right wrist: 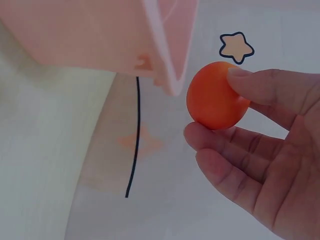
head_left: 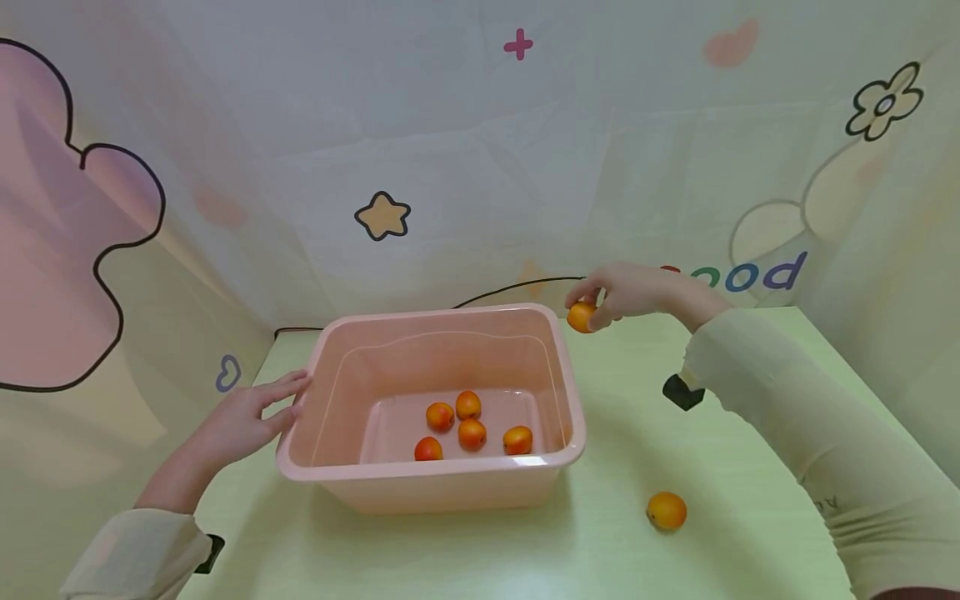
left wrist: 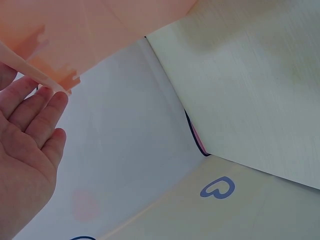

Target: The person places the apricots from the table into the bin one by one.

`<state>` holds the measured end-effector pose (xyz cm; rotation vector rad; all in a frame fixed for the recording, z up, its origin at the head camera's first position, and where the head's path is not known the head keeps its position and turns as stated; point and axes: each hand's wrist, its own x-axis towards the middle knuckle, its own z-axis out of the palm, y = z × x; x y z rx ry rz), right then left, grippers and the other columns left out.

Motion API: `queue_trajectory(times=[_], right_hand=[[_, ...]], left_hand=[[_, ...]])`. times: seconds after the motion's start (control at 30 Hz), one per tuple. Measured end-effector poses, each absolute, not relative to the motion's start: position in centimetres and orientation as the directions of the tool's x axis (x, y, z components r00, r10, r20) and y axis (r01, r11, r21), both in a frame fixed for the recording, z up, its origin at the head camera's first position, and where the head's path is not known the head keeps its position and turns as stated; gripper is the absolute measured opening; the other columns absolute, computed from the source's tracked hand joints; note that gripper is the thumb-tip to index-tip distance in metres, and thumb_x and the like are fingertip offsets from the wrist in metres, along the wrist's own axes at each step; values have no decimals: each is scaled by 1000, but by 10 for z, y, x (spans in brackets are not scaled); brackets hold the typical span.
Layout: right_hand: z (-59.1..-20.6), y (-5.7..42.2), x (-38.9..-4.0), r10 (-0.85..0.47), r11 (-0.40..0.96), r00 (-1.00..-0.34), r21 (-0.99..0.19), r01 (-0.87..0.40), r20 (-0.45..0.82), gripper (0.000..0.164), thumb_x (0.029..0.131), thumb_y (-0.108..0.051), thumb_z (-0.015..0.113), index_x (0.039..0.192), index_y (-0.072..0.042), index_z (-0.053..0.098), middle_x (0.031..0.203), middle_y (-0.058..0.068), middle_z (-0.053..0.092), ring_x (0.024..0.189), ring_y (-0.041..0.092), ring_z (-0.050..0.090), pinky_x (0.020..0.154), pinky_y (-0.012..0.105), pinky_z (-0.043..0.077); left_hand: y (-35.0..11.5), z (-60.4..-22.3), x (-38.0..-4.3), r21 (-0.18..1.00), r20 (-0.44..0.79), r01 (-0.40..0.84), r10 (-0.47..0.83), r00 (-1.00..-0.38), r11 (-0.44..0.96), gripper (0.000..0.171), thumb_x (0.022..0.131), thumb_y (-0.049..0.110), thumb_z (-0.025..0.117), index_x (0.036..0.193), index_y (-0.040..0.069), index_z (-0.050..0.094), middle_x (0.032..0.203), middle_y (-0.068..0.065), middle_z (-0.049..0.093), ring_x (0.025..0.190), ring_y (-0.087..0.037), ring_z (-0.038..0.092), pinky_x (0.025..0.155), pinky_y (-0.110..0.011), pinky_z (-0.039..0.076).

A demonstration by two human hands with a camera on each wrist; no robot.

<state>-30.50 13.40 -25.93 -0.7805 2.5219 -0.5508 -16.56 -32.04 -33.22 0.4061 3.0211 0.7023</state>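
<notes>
A pink plastic basin [head_left: 450, 483] stands on the table with several orange-red apricots [head_left: 472, 434] on its floor. My right hand [head_left: 626, 292] is just beyond the basin's right back corner, above the table. Thumb and fingers pinch one apricot [right wrist: 215, 96], which hangs outside the rim in the right wrist view. At the basin's left side, my left hand [head_left: 243, 421] touches the rim with its fingertips. The left wrist view shows those fingers [left wrist: 37, 117] fairly straight under the rim's lip; the thumb is hidden there.
Another apricot [head_left: 666, 510], more yellow, lies on the pale green table [head_left: 600, 550] right of the basin. A printed curtain [head_left: 465, 167] hangs close behind the table's back edge and along both sides.
</notes>
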Motion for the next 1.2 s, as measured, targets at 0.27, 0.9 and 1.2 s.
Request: queue_trajectory(times=[0.27, 0.9, 1.2], right_hand=[[-251, 108, -312, -625, 743, -735, -490, -456, -264, 31, 79, -7, 58, 110, -10, 60, 93, 9, 57, 77, 21, 53, 68, 28, 47], [-257, 42, -318, -573, 817, -706, -357, -453, -416, 35, 78, -6, 57, 112, -15, 59, 89, 3, 56, 63, 17, 50, 62, 25, 43], [-272, 13, -316, -498, 866, -738, -306, -395, -456, 40, 76, -2, 60, 114, -15, 60, 101, 4, 55, 63, 17, 49, 64, 25, 47]], left_hand=[[-319, -331, -164, 435, 59, 257, 257, -965, 863, 48, 88, 26, 54, 130, 6, 45, 136, -12, 41, 118, -39, 42, 88, -53, 38], [-320, -333, -165, 435, 77, 271, 265, -961, 859, 47, 87, 24, 56, 129, 4, 46, 135, -12, 43, 115, -37, 46, 87, -50, 40], [-321, -332, -165, 435, 81, 274, 266, -961, 858, 47, 87, 24, 55, 129, 5, 45, 135, -12, 43, 117, -37, 45, 87, -50, 40]])
